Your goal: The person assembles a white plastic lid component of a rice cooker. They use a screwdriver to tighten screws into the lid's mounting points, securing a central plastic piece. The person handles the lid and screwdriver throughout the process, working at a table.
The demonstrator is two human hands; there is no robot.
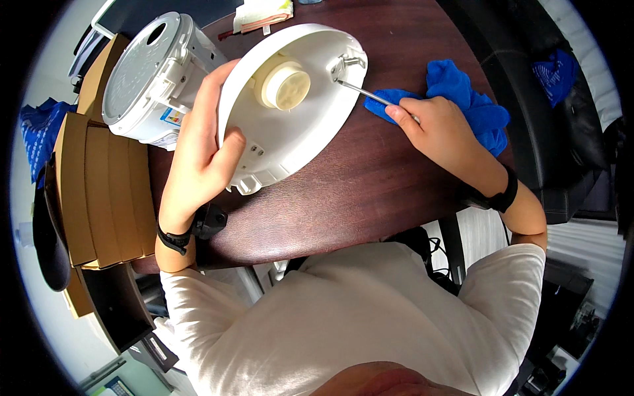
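Note:
My left hand grips the near left rim of a white oval plastic lid shell, thumb on the inner side. The shell is tilted up off the table, its hollow inside showing a round cream-coloured cup-like part. My right hand is closed round a thin screwdriver, its grip mostly hidden in the fingers. The screwdriver's tip meets the shell's inside beside a small metal bracket; whether it sits in a screw I cannot tell. Left of the shell stands a white rice cooker with a grey perforated top.
A crumpled blue cloth lies on the dark brown table, just beyond my right hand. Cardboard boxes stand along the left side. At the far edge are folded papers or cloths. A black couch borders the right.

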